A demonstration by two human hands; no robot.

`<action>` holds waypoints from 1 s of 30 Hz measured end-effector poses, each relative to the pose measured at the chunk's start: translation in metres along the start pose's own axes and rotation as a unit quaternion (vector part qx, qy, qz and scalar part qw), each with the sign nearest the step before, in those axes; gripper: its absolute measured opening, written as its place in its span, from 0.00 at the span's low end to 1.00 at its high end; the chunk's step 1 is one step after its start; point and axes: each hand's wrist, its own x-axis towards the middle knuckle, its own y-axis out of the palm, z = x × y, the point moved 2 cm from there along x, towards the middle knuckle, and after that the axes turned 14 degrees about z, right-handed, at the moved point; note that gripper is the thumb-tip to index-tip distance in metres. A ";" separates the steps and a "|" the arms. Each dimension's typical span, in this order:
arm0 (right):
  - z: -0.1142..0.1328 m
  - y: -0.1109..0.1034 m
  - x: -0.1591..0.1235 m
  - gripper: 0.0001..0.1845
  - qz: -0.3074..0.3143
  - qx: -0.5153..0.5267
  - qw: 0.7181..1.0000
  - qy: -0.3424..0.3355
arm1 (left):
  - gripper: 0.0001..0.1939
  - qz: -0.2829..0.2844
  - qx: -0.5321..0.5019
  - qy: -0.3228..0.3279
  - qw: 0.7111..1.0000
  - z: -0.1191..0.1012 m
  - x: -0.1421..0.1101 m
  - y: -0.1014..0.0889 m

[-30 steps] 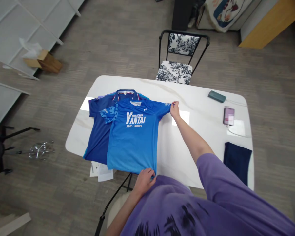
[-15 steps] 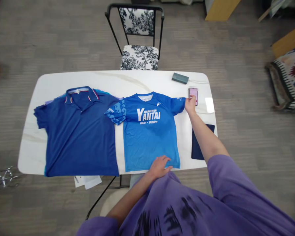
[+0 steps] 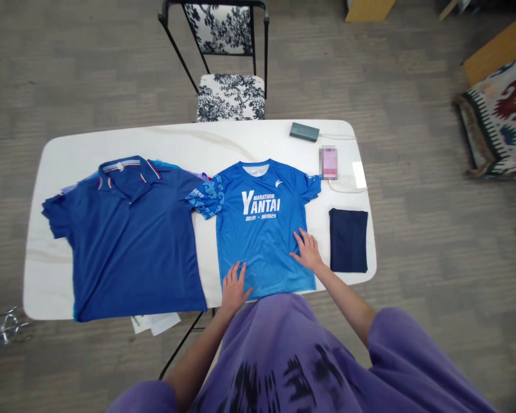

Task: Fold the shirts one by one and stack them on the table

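A blue T-shirt [image 3: 266, 246] with white lettering lies spread face up on the white table [image 3: 172, 140]. My left hand [image 3: 235, 288] rests on its lower left part, fingers spread. On its lower right side lies my right hand [image 3: 308, 251], also with fingers apart. Neither hand grips the cloth. To the left, a dark blue polo shirt [image 3: 133, 252] is laid out flat, with edges of other garments showing beneath it. The T-shirt's patterned left-side sleeve overlaps the polo's sleeve.
A dark folded cloth [image 3: 348, 241] lies at the table's right end. Behind it are a phone [image 3: 328, 163] and a grey-green box-shaped device [image 3: 304, 132] with a cable. A patterned chair [image 3: 231, 97] stands across the table. White papers [image 3: 157, 323] show below the near edge.
My right hand has left the sleeve end and come down to the shirt's right side. My left hand has shifted left along the lower part. The camera view has moved slightly.
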 end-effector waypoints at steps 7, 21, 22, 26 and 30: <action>-0.024 -0.067 0.068 0.47 -0.117 0.016 0.990 0.075 | 0.47 -0.092 -0.067 -0.003 0.993 0.032 0.067 -0.083; -0.025 -0.083 0.083 0.55 -0.096 -0.079 0.978 0.168 | 0.63 -0.103 -0.051 -0.069 0.991 0.111 0.176 -0.174; -0.022 -0.080 0.083 0.56 -0.093 -0.083 0.981 0.149 | 0.63 -0.106 -0.051 -0.067 0.991 0.109 0.173 -0.171; -0.017 -0.072 0.087 0.61 -0.064 -0.073 0.990 0.103 | 0.64 -0.085 -0.050 -0.064 0.993 0.101 0.158 -0.161; -0.020 -0.075 0.081 0.64 -0.068 -0.066 0.990 0.102 | 0.61 -0.073 -0.040 -0.062 0.995 0.100 0.145 -0.165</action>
